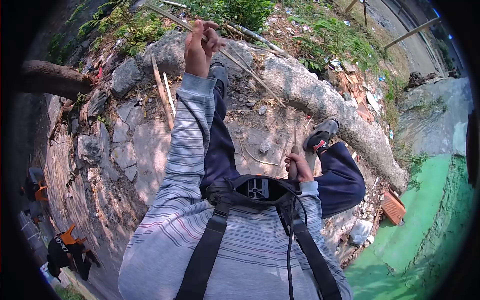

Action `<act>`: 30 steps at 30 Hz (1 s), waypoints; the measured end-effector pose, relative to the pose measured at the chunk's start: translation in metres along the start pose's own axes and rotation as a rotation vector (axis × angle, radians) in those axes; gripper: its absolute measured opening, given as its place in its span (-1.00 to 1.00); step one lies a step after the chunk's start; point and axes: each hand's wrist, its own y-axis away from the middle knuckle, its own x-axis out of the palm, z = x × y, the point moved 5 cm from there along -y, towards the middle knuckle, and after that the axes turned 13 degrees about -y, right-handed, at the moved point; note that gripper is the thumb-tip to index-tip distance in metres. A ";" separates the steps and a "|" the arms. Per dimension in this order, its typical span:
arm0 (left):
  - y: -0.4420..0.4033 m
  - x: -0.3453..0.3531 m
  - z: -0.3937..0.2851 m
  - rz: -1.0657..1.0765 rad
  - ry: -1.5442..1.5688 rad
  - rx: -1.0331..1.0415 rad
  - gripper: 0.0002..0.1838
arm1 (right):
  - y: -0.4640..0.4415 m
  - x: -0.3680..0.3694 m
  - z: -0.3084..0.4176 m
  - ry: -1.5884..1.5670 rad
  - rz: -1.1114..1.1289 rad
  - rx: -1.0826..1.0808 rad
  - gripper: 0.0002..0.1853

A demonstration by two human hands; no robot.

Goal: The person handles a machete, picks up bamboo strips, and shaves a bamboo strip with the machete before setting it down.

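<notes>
My left hand is raised ahead of me, its fingers curled around a long, thin bamboo strip. The strip slants from the upper left down to the ground, and its lower end lies near some thin fibres. My right hand is closed on the handle of a knife, close to my right knee. The narrow blade points away from me and stands apart from the strip.
A rough stone kerb curves in front of my feet. Two loose sticks lie left of my left leg. A tree trunk juts in at the left. A brick lies beside green-painted ground. Another person is at the lower left.
</notes>
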 end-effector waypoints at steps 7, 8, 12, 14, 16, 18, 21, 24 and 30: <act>0.025 0.012 -0.004 0.077 0.020 -0.069 -0.35 | -0.015 -0.021 0.003 0.808 -0.246 -0.198 -0.69; 0.030 0.011 -0.005 0.072 0.020 -0.094 -0.34 | -0.015 -0.023 0.002 0.794 -0.237 -0.184 -0.68; 0.044 -0.007 -0.005 -0.028 0.139 -0.133 -0.33 | -0.007 -0.013 0.004 0.861 -0.195 -0.208 -0.67; 0.057 -0.014 -0.011 0.004 0.174 -0.094 -0.32 | -0.007 -0.015 0.005 0.895 -0.203 -0.205 -0.65; 0.068 -0.030 -0.011 -0.034 0.192 -0.046 -0.31 | -0.006 -0.016 0.005 0.786 -0.184 -0.213 -0.64; 0.078 -0.040 -0.021 -0.079 0.193 -0.010 -0.31 | -0.001 -0.017 0.008 0.780 -0.202 -0.206 -0.62; 0.088 -0.050 -0.027 -0.128 0.228 0.002 -0.31 | 0.014 -0.016 0.022 0.818 -0.297 -0.363 -0.61; 0.092 -0.042 -0.032 -0.171 0.248 0.017 -0.29 | 0.018 -0.019 0.040 0.884 -0.369 -0.465 -0.55; 0.094 -0.025 -0.020 -0.306 0.265 0.009 -0.27 | 0.078 0.020 0.091 0.761 -0.474 -0.649 -0.61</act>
